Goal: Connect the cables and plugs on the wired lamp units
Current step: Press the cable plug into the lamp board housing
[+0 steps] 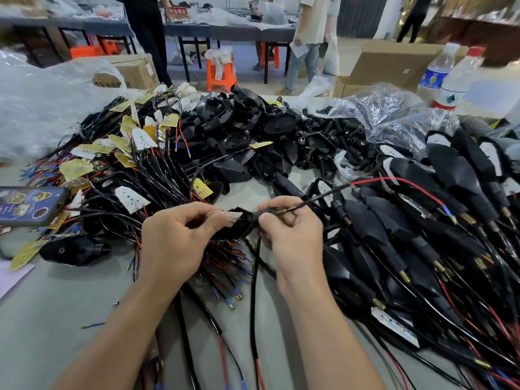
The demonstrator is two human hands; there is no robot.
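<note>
My left hand [180, 237] pinches a black lamp unit [239, 220] with a small white LED board at its end. My right hand [292, 229] grips the unit's black stem near a brass plug tip [281, 211]. A black cable [318, 197] runs from that tip up to the right and splits into a red wire [394, 180] with a blue end. Another black cable [254, 291] hangs down from between my hands toward me. Both hands meet over the table's middle.
A tangle of wired LED boards [126, 164] lies at the left, a heap of black housings [247, 136] behind, assembled lamp units [422, 235] at the right. A phone [28, 205] sits at far left. Plastic bags, two bottles [450, 77] and people stand beyond.
</note>
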